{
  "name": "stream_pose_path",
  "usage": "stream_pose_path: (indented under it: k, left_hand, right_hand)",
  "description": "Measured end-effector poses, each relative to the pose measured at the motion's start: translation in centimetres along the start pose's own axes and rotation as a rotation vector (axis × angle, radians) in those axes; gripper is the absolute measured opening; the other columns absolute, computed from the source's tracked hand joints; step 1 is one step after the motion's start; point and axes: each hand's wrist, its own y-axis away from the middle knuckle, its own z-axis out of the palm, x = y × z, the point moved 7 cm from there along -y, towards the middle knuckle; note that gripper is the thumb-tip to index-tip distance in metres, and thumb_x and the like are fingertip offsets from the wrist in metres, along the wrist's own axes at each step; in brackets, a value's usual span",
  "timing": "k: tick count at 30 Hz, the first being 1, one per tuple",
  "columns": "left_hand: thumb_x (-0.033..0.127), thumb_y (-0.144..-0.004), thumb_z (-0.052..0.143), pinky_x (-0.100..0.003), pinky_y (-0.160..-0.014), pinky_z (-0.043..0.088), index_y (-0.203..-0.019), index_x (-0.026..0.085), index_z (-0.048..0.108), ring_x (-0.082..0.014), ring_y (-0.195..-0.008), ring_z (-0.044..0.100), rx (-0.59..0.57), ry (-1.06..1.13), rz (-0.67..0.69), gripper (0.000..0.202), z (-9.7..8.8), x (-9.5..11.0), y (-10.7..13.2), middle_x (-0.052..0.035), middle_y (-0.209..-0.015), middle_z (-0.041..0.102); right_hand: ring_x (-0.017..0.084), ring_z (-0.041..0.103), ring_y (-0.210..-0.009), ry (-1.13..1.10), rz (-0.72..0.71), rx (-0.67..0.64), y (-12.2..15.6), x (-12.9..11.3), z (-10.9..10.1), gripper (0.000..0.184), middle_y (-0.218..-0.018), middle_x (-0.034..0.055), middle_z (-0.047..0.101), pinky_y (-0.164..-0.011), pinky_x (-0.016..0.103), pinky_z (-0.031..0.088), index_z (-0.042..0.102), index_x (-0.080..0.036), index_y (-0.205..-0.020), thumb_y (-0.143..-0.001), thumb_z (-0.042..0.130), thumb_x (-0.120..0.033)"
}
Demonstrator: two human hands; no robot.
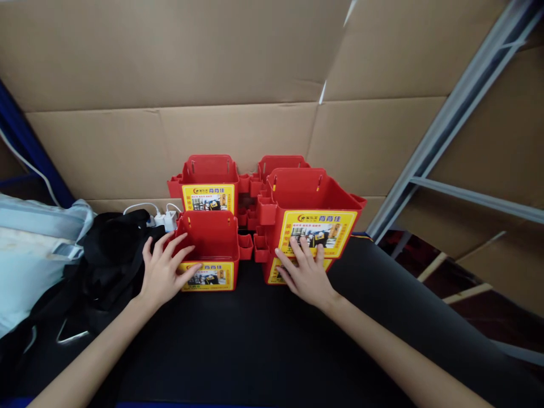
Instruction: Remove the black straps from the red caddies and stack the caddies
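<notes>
Several red plastic tool boxes with yellow labels stand in two groups on the black tabletop (255, 345). At the front left, my left hand (164, 269) rests with spread fingers against the left side and label of a low red box (212, 238). On the right, a red box (297, 192) sits stacked on another red box (272, 269). My right hand (308, 275) lies with fingers apart on the front of that stack, over the labels. Behind stand a back left red box (210, 170) and a back right red box (283, 164), both partly hidden.
Brown cardboard (238, 130) walls the back of the table. Black straps or fabric (114, 255) and a pale plastic-wrapped bundle (34, 260) lie at the left. White plugs (168, 219) with cables sit behind the fabric. A grey metal frame (429, 136) rises at the right.
</notes>
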Motion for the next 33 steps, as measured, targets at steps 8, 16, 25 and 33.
stream_pose_path:
  k: [8, 16, 25, 33]
  left_hand:
    - [0.029, -0.079, 0.054, -0.057, -0.104, 0.015, -0.119, 0.022, 0.052, -0.0324, -0.126, 0.035, 0.128, 0.06, 0.117, 0.04, -1.3, 4.6, 2.0, -0.0144, -0.134, 0.044]
    - [0.021, -0.084, 0.047, -0.032, -0.103, 0.039, -0.121, 0.013, 0.05, -0.0203, -0.12, 0.046, -0.431, 0.506, 0.657, 0.037, 4.1, 12.8, 5.9, -0.0127, -0.129, 0.05]
    - [0.028, -0.084, 0.052, -0.04, -0.109, 0.027, -0.138, 0.025, 0.03, -0.0223, -0.134, 0.024, -0.784, 0.747, 0.524, 0.059, 5.8, 11.0, 5.6, -0.0045, -0.146, 0.024]
    - [0.03, -0.084, 0.052, -0.04, -0.109, 0.028, -0.136, 0.029, 0.033, -0.021, -0.133, 0.027, -0.858, 0.796, 0.472, 0.055, 6.5, 10.8, 5.5, -0.0021, -0.145, 0.029]
  right_hand:
    - [0.034, 0.019, -0.133, -0.118, -0.089, 0.004, 1.3, -2.8, -0.2, 0.049, -0.137, 0.0168, 0.039, -0.099, 0.056, 0.03, 0.043, -0.016, -0.131, -0.082, 0.042, -0.008]
    - [0.019, 0.016, -0.136, -0.656, -0.248, -0.374, 2.1, -8.3, 2.1, 0.055, -0.146, 0.0137, 0.022, -0.108, 0.034, 0.031, 0.022, -0.004, -0.14, -0.087, 0.034, -0.014]
    - [0.016, 0.023, -0.134, -0.886, -0.134, -0.73, 2.5, -8.0, 3.5, 0.05, -0.144, 0.0067, 0.027, -0.111, 0.037, 0.024, 0.025, -0.015, -0.14, -0.093, 0.032, -0.03]
    - [0.015, 0.022, -0.134, -0.938, -0.122, -0.751, 2.7, -7.9, 3.7, 0.048, -0.145, 0.0031, 0.026, -0.112, 0.038, 0.02, 0.023, -0.022, -0.14, -0.094, 0.032, -0.031]
